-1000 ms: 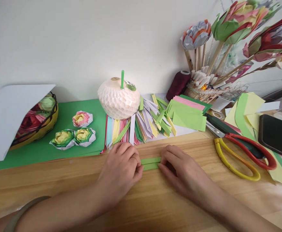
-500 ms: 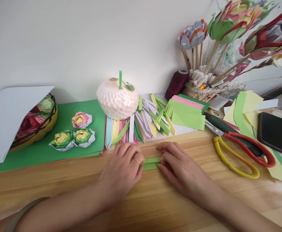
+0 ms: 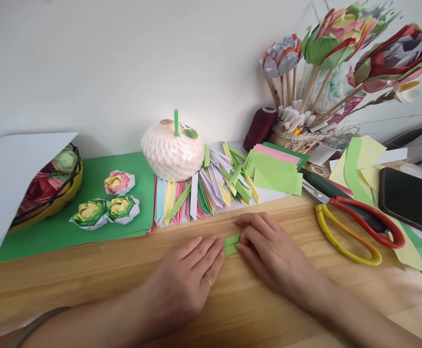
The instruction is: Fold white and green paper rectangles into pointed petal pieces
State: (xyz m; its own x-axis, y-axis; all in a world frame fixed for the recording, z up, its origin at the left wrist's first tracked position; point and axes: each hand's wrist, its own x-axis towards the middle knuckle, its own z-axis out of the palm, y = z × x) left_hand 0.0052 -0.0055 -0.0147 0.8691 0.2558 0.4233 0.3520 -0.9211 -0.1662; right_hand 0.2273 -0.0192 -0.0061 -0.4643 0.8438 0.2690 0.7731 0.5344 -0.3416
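A small light-green paper strip with a lengthwise crease lies on the wooden table. My left hand is laid flat with its fingers stretched out, covering the strip's left part. At the other end my right hand has its fingers curled, pinching the strip between thumb and fingertips. Only a short middle piece of the paper shows between the hands. Just beyond them a pile of folded paper strips in green, lilac, yellow and pink fans out, beside a stack of light-green paper rectangles.
Scissors with red and yellow handles lie to the right, near a black phone. A white textured round pot stands behind the strips. Left are folded paper flowers and a yellow basket. Paper flowers on sticks rise at back right.
My left hand has moved slightly right and towards me, from curled fingers to flat ones over the strip. My right hand keeps its pinch. The view has shifted a little.
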